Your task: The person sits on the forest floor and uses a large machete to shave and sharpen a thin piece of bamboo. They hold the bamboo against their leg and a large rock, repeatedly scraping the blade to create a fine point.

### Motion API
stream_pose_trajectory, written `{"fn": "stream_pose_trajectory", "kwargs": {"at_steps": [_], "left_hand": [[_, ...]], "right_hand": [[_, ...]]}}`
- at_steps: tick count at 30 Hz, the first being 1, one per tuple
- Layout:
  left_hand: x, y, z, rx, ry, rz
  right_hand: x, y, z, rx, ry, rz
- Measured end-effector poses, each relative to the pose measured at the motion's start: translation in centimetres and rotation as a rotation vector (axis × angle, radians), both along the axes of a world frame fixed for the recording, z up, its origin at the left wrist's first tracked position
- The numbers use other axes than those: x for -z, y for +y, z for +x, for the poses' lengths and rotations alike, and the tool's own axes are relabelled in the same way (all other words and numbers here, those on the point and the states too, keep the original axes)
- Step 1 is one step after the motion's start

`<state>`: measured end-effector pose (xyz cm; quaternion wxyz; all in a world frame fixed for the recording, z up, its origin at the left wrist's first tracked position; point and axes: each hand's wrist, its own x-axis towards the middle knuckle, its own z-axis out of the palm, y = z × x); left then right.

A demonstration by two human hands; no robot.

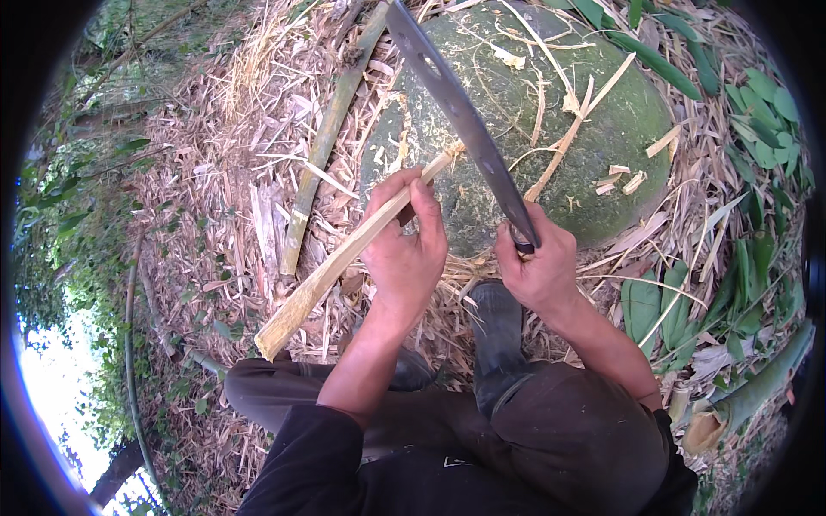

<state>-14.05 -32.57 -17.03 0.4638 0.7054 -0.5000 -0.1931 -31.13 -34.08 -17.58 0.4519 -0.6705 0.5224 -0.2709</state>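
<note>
My left hand is closed around a pale split strip of bamboo or wood, which slants from the lower left up to a frayed tip beside the blade. In my right hand is a long dark machete, gripped near the base of its blade, which points up and to the left. The handle is mostly hidden in my fingers. Both tools sit over the near edge of a large mossy green boulder, with the strip's tip close to the machete's flat side. Whether the two touch, I cannot tell.
Thin shavings and a longer split piece lie on the boulder. A greenish bamboo pole rests on dry leaf litter to its left. Leafy plants grow at the right, near a cut bamboo stem. My boots stand before the boulder.
</note>
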Motion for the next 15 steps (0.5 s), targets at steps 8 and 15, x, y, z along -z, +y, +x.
{"fn": "stream_pose_trajectory", "kwargs": {"at_steps": [8,15], "left_hand": [[-0.3,-0.1,0.4,0.0,-0.077,0.001],[-1.6,-0.6,0.2,-0.011,-0.157,0.053]], "right_hand": [[-0.1,-0.6,-0.1,-0.049,0.058,0.125],[0.2,-1.4,0.6,-0.162,0.24,0.162]]}}
